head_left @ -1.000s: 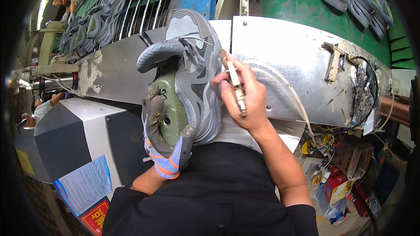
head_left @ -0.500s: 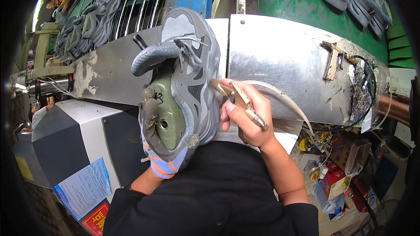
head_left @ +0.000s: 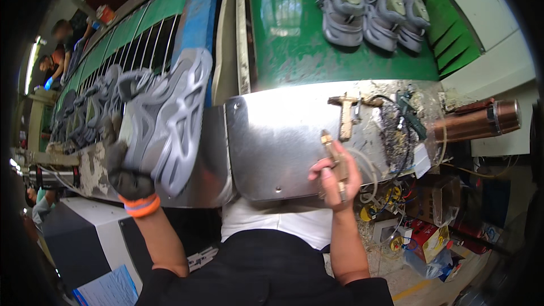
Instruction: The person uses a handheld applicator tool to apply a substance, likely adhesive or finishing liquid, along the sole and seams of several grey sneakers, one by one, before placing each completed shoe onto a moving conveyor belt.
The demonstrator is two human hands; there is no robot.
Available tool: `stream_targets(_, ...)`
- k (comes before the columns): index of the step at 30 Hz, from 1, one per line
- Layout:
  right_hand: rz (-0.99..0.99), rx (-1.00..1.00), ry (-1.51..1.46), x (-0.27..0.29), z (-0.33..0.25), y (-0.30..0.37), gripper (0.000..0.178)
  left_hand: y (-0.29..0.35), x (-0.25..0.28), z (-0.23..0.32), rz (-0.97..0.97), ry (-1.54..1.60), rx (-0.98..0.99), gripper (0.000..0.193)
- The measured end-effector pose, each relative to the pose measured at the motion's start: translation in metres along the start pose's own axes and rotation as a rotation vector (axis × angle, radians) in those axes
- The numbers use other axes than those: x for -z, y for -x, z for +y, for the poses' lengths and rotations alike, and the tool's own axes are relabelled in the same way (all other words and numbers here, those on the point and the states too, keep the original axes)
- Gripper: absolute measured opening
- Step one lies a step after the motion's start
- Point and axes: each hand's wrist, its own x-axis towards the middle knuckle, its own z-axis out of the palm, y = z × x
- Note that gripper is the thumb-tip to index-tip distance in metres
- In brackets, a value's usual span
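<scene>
Shoe is in the left hand, which has a dark glove with an orange cuff and is curled tight around the heel end. It's a grey chunky-soled one, toe pointing up and away, sole edge turned to the right, olive-green bit showing inside the opening. It's over the left part of the worktop; can't tell if it's touching the metal.

Right hand is bare and wrapped around a small brassy tool, nozzle end up and away. That hand sits at the front edge of the shiny panel, so the shoe is well off to its left, nowhere near the tool.

Just beyond the right hand, a second metal tool is lying on the panel, next to a crusty patch with dark cables running over it. A little white tag is stuck around there, and a copper-coloured cylinder is off to the right.

Further out, three grey sneakers are lined up on a green surface, and more grey footwear is bunched by a barred rack on the left. Couple of co-workers up top left.

Writing-wise: blue-and-white printed sheet on the grey-and-white housing lower left, lines too small to read. Red box lower right, beside a clear plastic bag; any print on it is too small to make out.
</scene>
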Motion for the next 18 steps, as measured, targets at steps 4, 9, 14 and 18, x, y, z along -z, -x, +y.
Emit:
stream_targets(4,0.023,0.014,0.011,-0.001,0.001,-0.001,0.048,-0.122,-0.085,-0.063,-0.045,0.490,0.200,0.047)
stream_targets(9,-0.032,-0.023,0.066,0.000,-0.004,-0.003,0.051,-0.239,-0.256,-0.158,-0.319,-0.406,0.182,0.041)
stream_targets(14,0.037,-0.011,-0.003,-0.004,-0.003,-0.005,0.049,-0.265,-0.349,-0.252,-0.702,-1.525,-0.138,0.044)
stream_targets(18,0.084,-0.081,-0.060,-0.008,-0.004,-0.003,0.056,-0.267,-0.323,-0.279,-0.847,-1.091,-0.264,0.049)
